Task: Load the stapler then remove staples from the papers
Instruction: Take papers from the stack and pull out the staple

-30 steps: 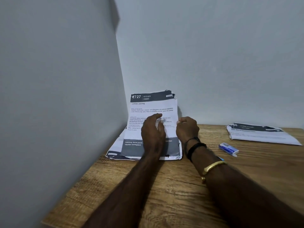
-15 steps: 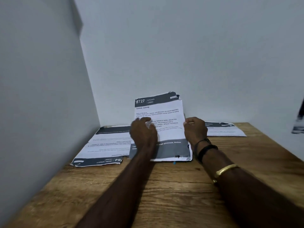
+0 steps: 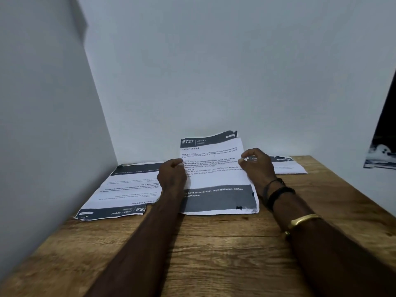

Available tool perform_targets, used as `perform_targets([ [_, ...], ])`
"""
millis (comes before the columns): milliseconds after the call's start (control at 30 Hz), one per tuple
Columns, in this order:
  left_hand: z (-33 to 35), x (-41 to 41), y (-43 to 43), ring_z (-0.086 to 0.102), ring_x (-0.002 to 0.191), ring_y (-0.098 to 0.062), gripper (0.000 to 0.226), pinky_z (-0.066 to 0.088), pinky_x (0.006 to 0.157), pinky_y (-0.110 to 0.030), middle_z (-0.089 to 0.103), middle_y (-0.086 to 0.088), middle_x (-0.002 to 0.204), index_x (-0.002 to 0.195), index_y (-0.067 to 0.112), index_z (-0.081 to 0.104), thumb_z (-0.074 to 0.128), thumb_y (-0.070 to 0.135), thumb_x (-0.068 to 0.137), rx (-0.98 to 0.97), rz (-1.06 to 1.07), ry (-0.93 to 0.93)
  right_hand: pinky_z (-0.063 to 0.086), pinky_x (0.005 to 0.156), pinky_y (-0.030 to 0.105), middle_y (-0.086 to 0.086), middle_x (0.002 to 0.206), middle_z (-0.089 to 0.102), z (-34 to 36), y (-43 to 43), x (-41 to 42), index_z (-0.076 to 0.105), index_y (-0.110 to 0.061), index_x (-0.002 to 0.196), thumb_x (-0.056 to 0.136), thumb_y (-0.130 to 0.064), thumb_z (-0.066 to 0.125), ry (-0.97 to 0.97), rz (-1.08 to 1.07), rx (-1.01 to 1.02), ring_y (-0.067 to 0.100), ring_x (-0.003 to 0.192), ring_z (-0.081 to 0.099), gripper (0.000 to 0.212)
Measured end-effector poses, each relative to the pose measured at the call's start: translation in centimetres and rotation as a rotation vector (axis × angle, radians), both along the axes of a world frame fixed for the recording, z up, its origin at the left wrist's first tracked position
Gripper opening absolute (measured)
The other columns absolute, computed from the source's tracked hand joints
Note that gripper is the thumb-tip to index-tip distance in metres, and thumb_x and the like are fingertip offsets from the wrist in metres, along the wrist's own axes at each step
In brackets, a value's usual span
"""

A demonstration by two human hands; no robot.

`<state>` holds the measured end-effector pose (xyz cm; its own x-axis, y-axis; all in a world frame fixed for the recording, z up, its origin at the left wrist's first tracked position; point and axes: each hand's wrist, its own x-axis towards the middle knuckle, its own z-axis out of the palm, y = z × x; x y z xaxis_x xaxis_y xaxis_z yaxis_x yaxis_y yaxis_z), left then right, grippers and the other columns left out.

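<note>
1. At the back left corner of the wooden table [image 3: 214,254], against the side wall: a printed paper set [image 3: 120,189] lying flat and upside down to the viewer. Its dark band reads "DESK / STUDY" with a number ending "64"; a line above reads "Clean Keyboard". A second ago this set lay under the held papers; now it lies clear of them to the left.
2. Left hand [image 3: 171,179]: fingers curled closed on the left edge of the held papers, thumb on the front face. Half a second ago it sat nearer the middle of the page.
3. At the back edge, centre: the held papers [image 3: 216,179], bottom edge resting on the table, top leaning toward the rear wall. Header reads "727 | KITCHEN"; title "Lemon Juicing"; the lower dark band reads "hand juicer, strainer, target glassware, kitchen workspace". The body text is too small to read fully.
4. Right hand [image 3: 257,166]: pinching the right edge of the held papers, fingers narrow. Wrist carries a black band [image 3: 278,195]; forearm a gold bangle [image 3: 304,219].
5. At the back right: a second flat paper set [image 3: 289,165], partly hidden behind the right hand, print unreadable.
6. The stapler is not visible. The small blue-and-white item seen a second ago is no longer in sight.
</note>
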<state>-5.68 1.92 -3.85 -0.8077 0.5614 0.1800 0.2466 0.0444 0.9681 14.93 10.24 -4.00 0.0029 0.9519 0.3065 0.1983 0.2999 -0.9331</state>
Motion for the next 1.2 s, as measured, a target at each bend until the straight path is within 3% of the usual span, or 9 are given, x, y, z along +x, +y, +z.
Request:
perform_targets([
  [167, -0.6, -0.3, 0.4, 0.069, 0.109, -0.028, 0.02, 0.052, 0.102, -0.035, 0.079, -0.004, 0.107, 0.098, 0.018, 0.081, 0.066, 0.013, 0.086, 0.002, 0.002, -0.052, 0.056, 0.093, 0.035, 0.002, 0.094, 0.079, -0.4, 0.2, 0.3, 0.08, -0.019, 0.086, 0.086, -0.02, 0.076, -0.018, 0.056, -0.034, 0.021, 0.098, 0.072, 0.004],
  [267, -0.7, -0.2, 0.1, 0.067, 0.113, -0.028, 0.022, 0.049, 0.102, -0.032, 0.077, -0.005, 0.112, 0.102, 0.018, 0.08, 0.062, 0.015, 0.089, -0.013, -0.021, 0.011, 0.055, 0.093, 0.039, 0.01, 0.091, 0.079, 0.0, 0.2, 0.2, 0.081, -0.01, 0.083, 0.084, -0.018, 0.073, -0.085, 0.078, -0.049, 0.022, 0.095, 0.07, 0.011],
  [333, -0.5, 0.1, -0.2, 0.066, 0.115, -0.027, 0.024, 0.046, 0.099, -0.03, 0.076, -0.005, 0.114, 0.106, 0.017, 0.078, 0.059, 0.014, 0.091, -0.013, -0.04, 0.064, 0.054, 0.091, 0.033, 0.004, 0.097, 0.079, 0.1, -0.2, 0.2, 0.081, -0.016, 0.087, 0.08, -0.013, 0.07, -0.165, 0.083, -0.034, 0.02, 0.097, 0.07, 0.013],
  [433, 0.2, 1.0, -0.6, 0.059, 0.124, -0.029, 0.024, 0.045, 0.102, -0.038, 0.069, -0.006, 0.126, 0.108, 0.023, 0.076, 0.061, 0.02, 0.091, -0.058, -0.011, 0.243, 0.054, 0.088, 0.03, -0.003, 0.096, 0.079, 0.0, -1.0, -0.1, 0.081, -0.022, 0.091, 0.079, -0.013, 0.07, -0.275, 0.024, 0.065, 0.019, 0.095, 0.07, 0.018],
  [533, 0.7, 2.4, -1.1, 0.037, 0.144, -0.023, 0.025, 0.03, 0.116, -0.046, 0.049, -0.001, 0.15, 0.115, 0.033, 0.075, 0.064, 0.03, 0.092, -0.117, -0.029, 0.532, 0.055, 0.088, 0.033, 0.004, 0.098, 0.076, 0.3, -1.4, -0.5, 0.08, -0.022, 0.087, 0.081, -0.013, 0.071, -0.271, -0.012, 0.166, 0.021, 0.097, 0.069, 0.014],
  [633, 1.0, 4.6, -1.0, 0.028, 0.15, -0.02, 0.024, 0.017, 0.121, -0.045, 0.046, 0.002, 0.154, 0.115, 0.032, 0.075, 0.062, 0.036, 0.096, -0.083, -0.135, 0.824, 0.052, 0.091, 0.036, 0.004, 0.098, 0.075, 0.8, -1.6, -0.7, 0.08, -0.019, 0.089, 0.085, -0.01, 0.07, -0.306, 0.012, 0.301, 0.021, 0.106, 0.063, 0.014],
  [733, 1.3, 5.8, -0.4, 0.03, 0.148, -0.018, 0.027, 0.016, 0.121, -0.049, 0.05, 0.007, 0.151, 0.118, 0.032, 0.072, 0.057, 0.04, 0.097, -0.124, -0.164, 0.949, 0.049, 0.09, 0.034, 0.002, 0.099, 0.074, 1.2, -2.3, -0.9, 0.079, -0.014, 0.092, 0.087, -0.009, 0.07, -0.284, 0.005, 0.39, 0.02, 0.107, 0.06, 0.012],
  [933, 1.9, 4.7, -0.6, 0.047, 0.131, -0.019, 0.02, 0.027, 0.111, -0.044, 0.064, 0.01, 0.13, 0.102, 0.03, 0.074, 0.061, 0.043, 0.094, -0.102, -0.086, 0.913, 0.052, 0.089, 0.046, 0.0, 0.102, 0.075, 1.8, -2.5, -0.8, 0.077, -0.022, 0.093, 0.094, -0.018, 0.066, -0.225, -0.078, 0.395, 0.027, 0.105, 0.062, 0.013],
  [1200, 3.0, 3.1, -1.5, 0.058, 0.114, -0.025, 0.015, 0.04, 0.1, -0.045, 0.072, 0.006, 0.111, 0.097, 0.026, 0.075, 0.065, 0.038, 0.094, 0.016, -0.069, 0.838, 0.052, 0.081, 0.035, 0.007, 0.103, 0.073, 3.1, -2.7, -0.5, 0.077, -0.014, 0.097, 0.094, -0.009, 0.065, -0.004, -0.206, 0.484, 0.022, 0.099, 0.066, 0.014],
])
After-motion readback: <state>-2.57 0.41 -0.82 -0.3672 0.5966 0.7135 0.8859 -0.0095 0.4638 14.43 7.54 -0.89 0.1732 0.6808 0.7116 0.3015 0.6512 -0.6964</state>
